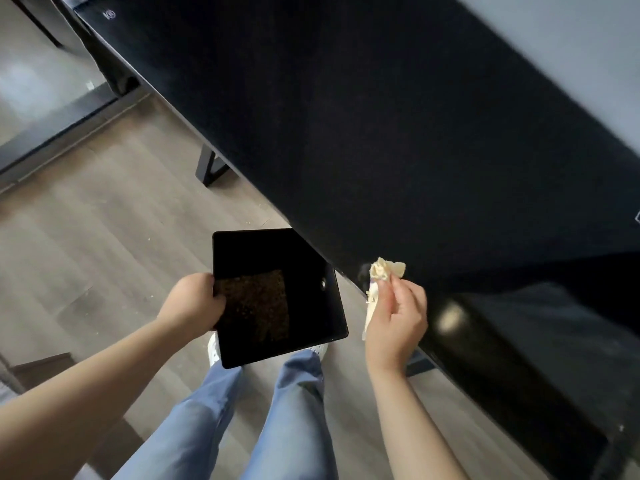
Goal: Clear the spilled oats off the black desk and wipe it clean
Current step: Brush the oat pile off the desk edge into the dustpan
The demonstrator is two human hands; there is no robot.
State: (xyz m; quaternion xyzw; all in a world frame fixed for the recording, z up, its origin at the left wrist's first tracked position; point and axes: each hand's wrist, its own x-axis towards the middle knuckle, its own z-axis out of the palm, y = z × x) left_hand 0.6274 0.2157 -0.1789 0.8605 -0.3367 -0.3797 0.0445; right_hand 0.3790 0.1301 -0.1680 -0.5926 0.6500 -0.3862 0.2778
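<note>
The black desk [398, 133] runs diagonally across the head view, its top dark and bare where I can see it. My left hand [192, 301] grips the left edge of a square black tray [304, 268], held just off the desk's near edge above the floor. A patch of brown oats [256, 306] lies in the tray. My right hand [394, 317] pinches a crumpled pale yellow cloth [384, 271] at the desk's near edge, right of the tray.
Grey wood floor [121, 220] lies below with a few pale crumbs scattered near the desk. A black desk leg [211, 168] stands at the centre left. My legs in blue jeans and white shoes are under the tray. A grey wall [571, 39] backs the desk.
</note>
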